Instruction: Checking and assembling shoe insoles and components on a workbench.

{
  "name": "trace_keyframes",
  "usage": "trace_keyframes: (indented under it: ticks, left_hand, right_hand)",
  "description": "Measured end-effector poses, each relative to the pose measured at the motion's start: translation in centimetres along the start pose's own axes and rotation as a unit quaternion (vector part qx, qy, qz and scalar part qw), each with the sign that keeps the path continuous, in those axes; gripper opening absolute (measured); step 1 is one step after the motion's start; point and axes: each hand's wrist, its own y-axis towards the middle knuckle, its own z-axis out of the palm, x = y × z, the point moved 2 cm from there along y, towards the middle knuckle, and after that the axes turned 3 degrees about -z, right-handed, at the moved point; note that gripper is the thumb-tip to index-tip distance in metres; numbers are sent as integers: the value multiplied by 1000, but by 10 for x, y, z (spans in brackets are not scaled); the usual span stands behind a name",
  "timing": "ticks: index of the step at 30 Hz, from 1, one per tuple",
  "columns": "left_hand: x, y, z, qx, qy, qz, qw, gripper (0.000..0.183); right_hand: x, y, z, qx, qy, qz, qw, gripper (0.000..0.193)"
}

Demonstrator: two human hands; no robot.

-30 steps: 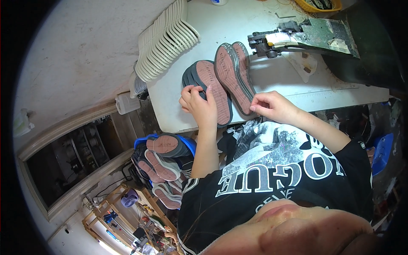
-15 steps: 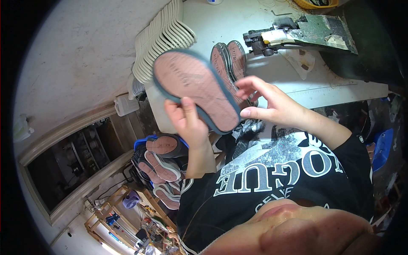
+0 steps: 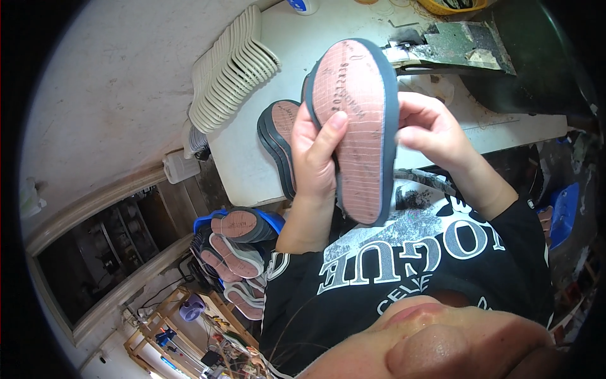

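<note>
A shoe sole (image 3: 363, 148) with a pink, ribbed face and a dark rim is held up nearly upright over the table's near edge. My left hand (image 3: 317, 151) is shut on its left side, thumb lying across the pink face. At the opposite rim is my right hand (image 3: 439, 129), its fingers curled and partly hidden behind the edge. Behind my left wrist, a small stack of dark-rimmed soles (image 3: 276, 142) lies on the table (image 3: 246, 167). Another dark edge shows just behind the held sole.
A row of nested cream soles (image 3: 233, 76) leans by the wall. A green machine part (image 3: 467, 47) stands at the back right. Further soles (image 3: 237, 256) fill a blue bin at lower left. A yellow basket (image 3: 451, 5) and a white bottle (image 3: 303, 6) are at the far edge.
The sole has moved right and turned more upright, uncovering the stack on the left. My right hand has gone from spread fingers to curled fingers at the rim.
</note>
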Motion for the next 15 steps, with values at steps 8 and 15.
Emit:
trace_keyframes:
  ticks: [8,15]
  left_hand:
    - [12,-6,21,106,-30,-1,994,46]
    - [23,3,15,17,70,163,984,38]
  right_hand:
    - [-24,-23,1,-150,129,17,980,72]
    - [18,-13,3,-42,-243,-3,969,22]
